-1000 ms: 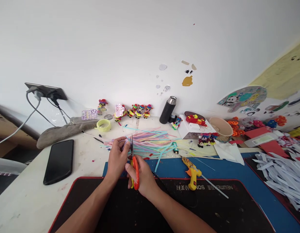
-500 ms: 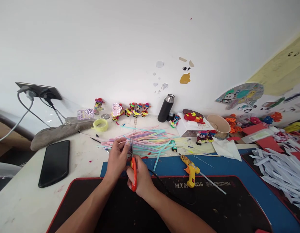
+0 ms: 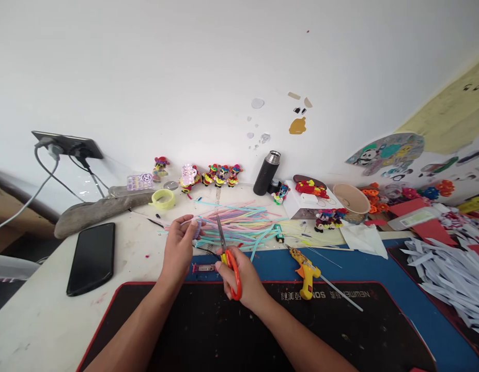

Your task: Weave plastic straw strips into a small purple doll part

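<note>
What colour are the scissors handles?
Orange-red and yellow: scissors handles show best in the head view.

Our left grip (image 3: pixel 180 243), just left of the scissors (image 3: pixel 235 276), has thumb and fingers drawn together in a pinch, its back toward us. Our right grip (image 3: pixel 245 279) wraps the scissors' handles, fingers curled. Our left forearm (image 3: pixel 140 320) and right forearm (image 3: pixel 297 330) slant toward the scissors from either side.

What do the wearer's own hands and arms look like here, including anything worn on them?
The left hand and right hand are ungloved. The left forearm and right forearm are bare as far as they show, with no sleeve, watch or bracelet visible.
</note>
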Motion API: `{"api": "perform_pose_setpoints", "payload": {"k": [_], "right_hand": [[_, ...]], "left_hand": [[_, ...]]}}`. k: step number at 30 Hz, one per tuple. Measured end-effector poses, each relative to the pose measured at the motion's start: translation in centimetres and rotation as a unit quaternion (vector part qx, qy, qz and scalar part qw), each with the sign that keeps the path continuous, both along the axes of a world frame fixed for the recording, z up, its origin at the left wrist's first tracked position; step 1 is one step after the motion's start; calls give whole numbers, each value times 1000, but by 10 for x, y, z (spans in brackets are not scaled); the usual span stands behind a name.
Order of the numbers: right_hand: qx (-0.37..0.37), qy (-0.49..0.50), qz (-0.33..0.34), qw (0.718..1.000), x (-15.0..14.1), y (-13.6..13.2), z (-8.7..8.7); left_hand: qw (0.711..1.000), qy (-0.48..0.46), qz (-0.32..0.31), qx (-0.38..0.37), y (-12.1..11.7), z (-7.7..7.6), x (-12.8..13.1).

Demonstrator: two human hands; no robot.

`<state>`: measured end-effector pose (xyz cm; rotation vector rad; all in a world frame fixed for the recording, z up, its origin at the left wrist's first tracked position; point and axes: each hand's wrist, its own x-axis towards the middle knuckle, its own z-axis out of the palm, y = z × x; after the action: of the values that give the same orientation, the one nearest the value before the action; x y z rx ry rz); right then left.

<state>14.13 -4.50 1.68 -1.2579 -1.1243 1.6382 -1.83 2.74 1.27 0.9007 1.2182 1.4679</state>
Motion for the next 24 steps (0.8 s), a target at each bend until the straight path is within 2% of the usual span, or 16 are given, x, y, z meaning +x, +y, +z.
{"api": "perform_pose_setpoints", "payload": {"k": [4, 6, 8, 10, 13, 16, 19, 21, 24], "right_hand": [[22, -114, 60, 991, 34, -6, 13], [81, -230, 101, 965, 43, -9, 20], [134, -335, 157, 919, 43, -12, 26], [178, -404, 220, 870, 35, -13, 31], [267, -449, 285, 803, 10, -11, 34], [304, -455, 302, 781, -12, -4, 34], [329, -415, 295, 795, -18, 2, 36], [317, -363, 257, 838, -12, 4, 35], [251, -247, 138, 926, 4, 12, 29]], "left_hand": [[994, -27, 80, 68, 5, 12, -15], [989, -18, 112, 97, 7, 17, -21], [985, -14, 125, 117, 8, 22, -23], [986, -3, 114, 123, 6, 27, -20], [991, 24, 59, 119, 1, 38, -10], [992, 43, -22, 114, -2, 52, 4], [985, 44, -149, 69, 1, 62, 15], [979, 8, -201, 32, 7, 64, 20], [972, -60, -229, -13, 18, 60, 21]]}}
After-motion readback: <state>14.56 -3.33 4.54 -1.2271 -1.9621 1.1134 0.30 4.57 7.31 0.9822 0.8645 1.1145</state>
